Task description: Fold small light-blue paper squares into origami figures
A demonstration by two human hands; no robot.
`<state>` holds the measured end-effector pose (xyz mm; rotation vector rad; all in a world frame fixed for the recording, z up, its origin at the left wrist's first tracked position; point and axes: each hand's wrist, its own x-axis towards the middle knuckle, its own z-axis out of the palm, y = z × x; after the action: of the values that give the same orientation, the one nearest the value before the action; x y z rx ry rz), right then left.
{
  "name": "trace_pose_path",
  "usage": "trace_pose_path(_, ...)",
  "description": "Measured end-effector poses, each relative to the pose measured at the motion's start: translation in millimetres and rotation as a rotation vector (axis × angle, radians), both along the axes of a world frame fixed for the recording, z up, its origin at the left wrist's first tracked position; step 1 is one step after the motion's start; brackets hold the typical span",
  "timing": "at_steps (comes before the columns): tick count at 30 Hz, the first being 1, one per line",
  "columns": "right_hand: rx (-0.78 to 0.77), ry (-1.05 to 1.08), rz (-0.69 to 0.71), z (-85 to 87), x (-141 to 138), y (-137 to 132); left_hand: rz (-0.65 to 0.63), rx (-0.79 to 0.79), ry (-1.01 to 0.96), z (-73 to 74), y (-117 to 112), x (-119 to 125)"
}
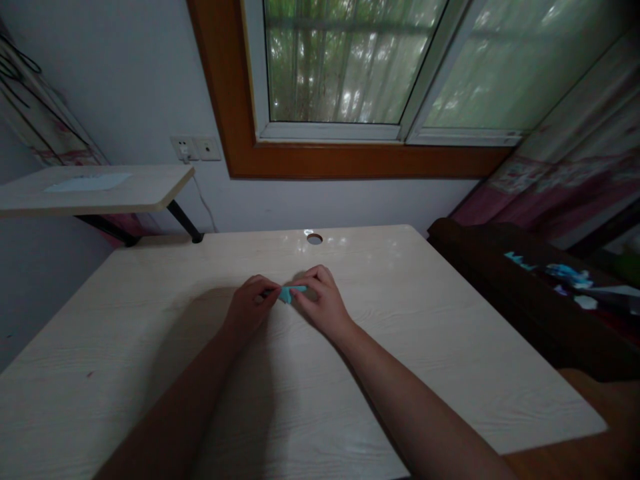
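Observation:
A small turquoise piece [286, 294], flat and angular like folded paper, is held between my two hands just above the far middle of the table [380, 373]. My left hand [251, 300] pinches its left end with thumb and forefinger. On the other side, the thumb and fingers of my right hand [323, 297] close on its right end. The fingers cover both ends, so its full shape is hidden.
A round cable hole [315, 239] lies beyond my hands. At the back left stands a raised shelf [165, 190] on black legs, with a pale sheet [90, 182] on it. Right of the table, a dark brown surface [480, 287] bears several turquoise scraps [567, 275].

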<state>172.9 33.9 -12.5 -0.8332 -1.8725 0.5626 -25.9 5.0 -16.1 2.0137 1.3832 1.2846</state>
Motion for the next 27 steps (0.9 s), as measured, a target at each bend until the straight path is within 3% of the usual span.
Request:
trace_pose_path(7,0.063,-0.060,0.072,1.8,0,-1,-0.010,0.041,0.065,0.1,-1,2)
trace_pose_path(14,0.023,-0.005,-0.027,-0.3,1,1,0.017,0.026,0.034,3.7,-2,2)
trace_pose_path(22,-0.118,0.176,-0.224,0.1,8,12,0.051,-0.001,-0.069,-0.3,2,-2)
trace_pose_path(27,-0.203,0.280,-0.141,2.3,6,10,0.069,-0.009,-0.090,1.7,1,-2)
